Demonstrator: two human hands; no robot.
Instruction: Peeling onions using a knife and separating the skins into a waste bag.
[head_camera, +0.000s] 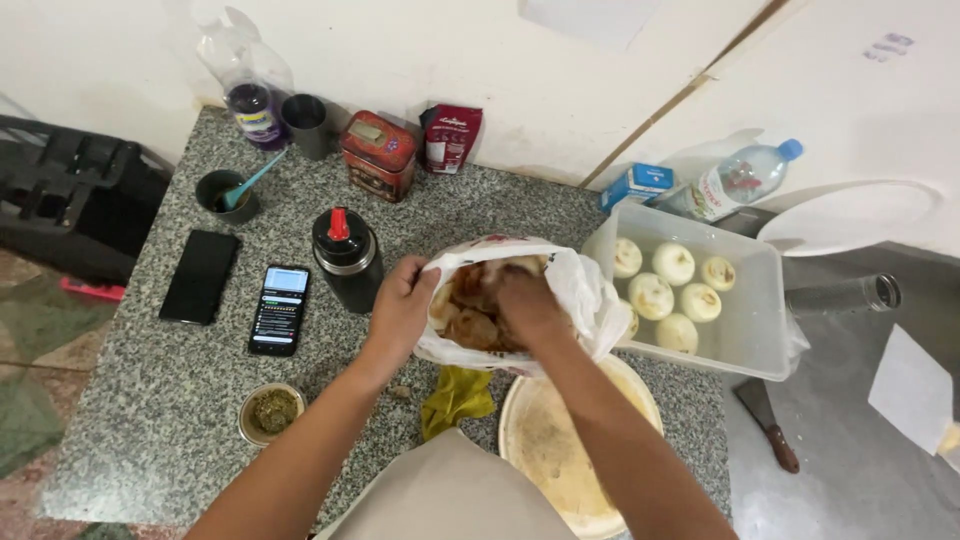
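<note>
Plastic bag (585, 290) of brown food pieces (470, 310) sits at the counter's (150, 400) near edge, above a round board (560, 450); left hand (400, 310) pinches its rim shut-fingered, right hand (530, 305) is down inside, grip hidden, cannot tell. Film looks thin, limp, likely greasy: best held by bunched rim, contents soft.
</note>
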